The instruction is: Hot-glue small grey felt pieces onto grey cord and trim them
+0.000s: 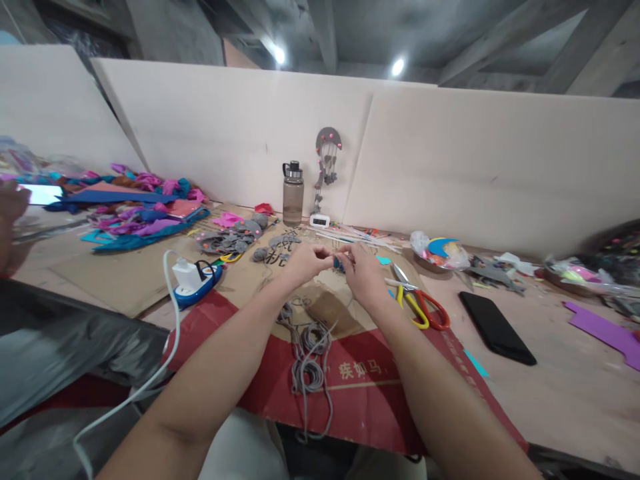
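White panels (225, 133) stand along the back of the tabletop (550, 407). In front of the person, a red-and-brown printed sheet (365, 407) covers part of it, running over the near edge. Over to the left lies a heap of bright pieces (150, 223), pink, purple and blue, and at the far left another person's hand (10, 203) is by a lit screen (43, 195).

Loops of grey cord (311, 373) lie on the sheet, strung out toward the person's lap. A black phone (497, 327) rests at the right, slanting away and leftward. The bottle (293, 200) stands upright near the panels, and the scissors (401, 273), with red and yellow handles, lie just beside the right forearm, blades pointing away and slightly left.

The left hand (307, 262) is nearly closed, thumb and fingers pinched at one side of a small blue piece (339, 264). The right hand (364, 270) curls in from the other side, its fingertips closed on it too. The piece sits between them, above the brown part of the sheet; it's too small and covered to tell its long axis or which way it points.
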Action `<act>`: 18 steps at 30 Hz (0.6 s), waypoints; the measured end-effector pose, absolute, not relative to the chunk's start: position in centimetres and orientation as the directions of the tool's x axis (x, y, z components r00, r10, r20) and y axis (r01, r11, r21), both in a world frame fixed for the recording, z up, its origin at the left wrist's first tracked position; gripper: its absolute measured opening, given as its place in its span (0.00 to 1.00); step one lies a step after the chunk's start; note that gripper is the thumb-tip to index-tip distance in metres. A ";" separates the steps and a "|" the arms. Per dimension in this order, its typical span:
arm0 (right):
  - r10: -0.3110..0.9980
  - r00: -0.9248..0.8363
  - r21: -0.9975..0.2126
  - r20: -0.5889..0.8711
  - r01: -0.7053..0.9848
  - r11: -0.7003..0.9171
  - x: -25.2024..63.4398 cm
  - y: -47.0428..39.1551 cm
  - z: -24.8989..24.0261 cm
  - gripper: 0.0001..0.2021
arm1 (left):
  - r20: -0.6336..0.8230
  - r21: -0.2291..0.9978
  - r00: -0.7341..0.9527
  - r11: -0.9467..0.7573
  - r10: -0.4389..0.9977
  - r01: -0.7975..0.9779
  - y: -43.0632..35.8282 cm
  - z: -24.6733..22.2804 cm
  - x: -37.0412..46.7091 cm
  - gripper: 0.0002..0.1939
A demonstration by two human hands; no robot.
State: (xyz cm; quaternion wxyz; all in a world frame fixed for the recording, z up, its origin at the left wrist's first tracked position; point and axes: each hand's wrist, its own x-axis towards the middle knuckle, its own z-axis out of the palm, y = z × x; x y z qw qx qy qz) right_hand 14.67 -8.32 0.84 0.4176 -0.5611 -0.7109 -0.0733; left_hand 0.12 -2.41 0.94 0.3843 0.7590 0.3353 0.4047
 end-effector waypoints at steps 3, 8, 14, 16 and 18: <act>0.735 0.071 -0.471 0.674 0.807 0.355 14.4 -8.4 0.5 0.06 | 0.369 0.879 0.370 -0.450 0.853 0.159 -2.7 1.3 0.2 0.05; 0.767 0.218 -0.658 0.603 0.679 0.326 13.6 -8.3 -0.2 0.06 | 0.381 0.910 0.283 -0.411 0.880 0.053 -2.9 1.2 0.5 0.05; 0.804 0.327 -0.813 0.498 0.497 0.302 12.9 -8.1 -0.5 0.08 | 0.392 0.918 0.248 -0.393 0.886 -0.047 -2.1 -0.2 1.0 0.07; 0.801 0.350 -0.829 0.485 0.474 0.295 12.9 -8.1 -0.6 0.08 | 0.393 0.920 0.253 -0.382 0.884 -0.092 -1.9 -0.6 1.2 0.08; 0.795 0.373 -0.837 0.479 0.467 0.286 12.9 -8.0 -0.6 0.08 | 0.381 0.924 0.263 -0.359 0.886 -0.130 -1.9 -0.7 1.3 0.08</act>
